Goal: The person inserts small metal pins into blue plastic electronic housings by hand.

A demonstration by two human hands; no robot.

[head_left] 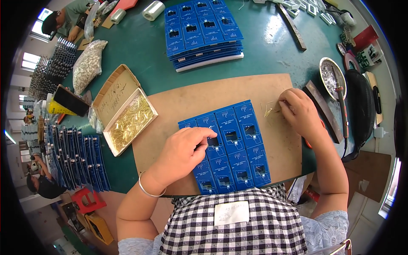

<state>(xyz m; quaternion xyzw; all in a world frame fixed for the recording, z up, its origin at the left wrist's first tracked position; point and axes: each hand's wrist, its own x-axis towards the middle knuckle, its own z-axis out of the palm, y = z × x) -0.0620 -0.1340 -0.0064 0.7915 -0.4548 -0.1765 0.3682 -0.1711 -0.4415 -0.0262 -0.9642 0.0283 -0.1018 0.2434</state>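
Note:
A blue circuit board panel (pixel 231 146) with rows of dark cutouts lies on the brown cardboard sheet before me. My left hand (pixel 185 146) is over its upper left part, index finger and thumb drawn together at a cutout; whatever they pinch is too small to make out. Right of the panel, a few thin gold pins (pixel 268 110) lie loose on the cardboard. Next to them my right hand (pixel 296 109) rests with fingers curled and closed, their tips partly hidden. An open cardboard box (pixel 132 122) full of such gold pins sits to the left.
Blue panels (pixel 204 32) are stacked at the back, and more (pixel 76 157) stand in rows at left. On the right are a dark metal bar (pixel 324 111), a soldering iron (pixel 342 111) and a bowl (pixel 332 78) of metallic scraps. A bag of white parts (pixel 88 63) lies far left.

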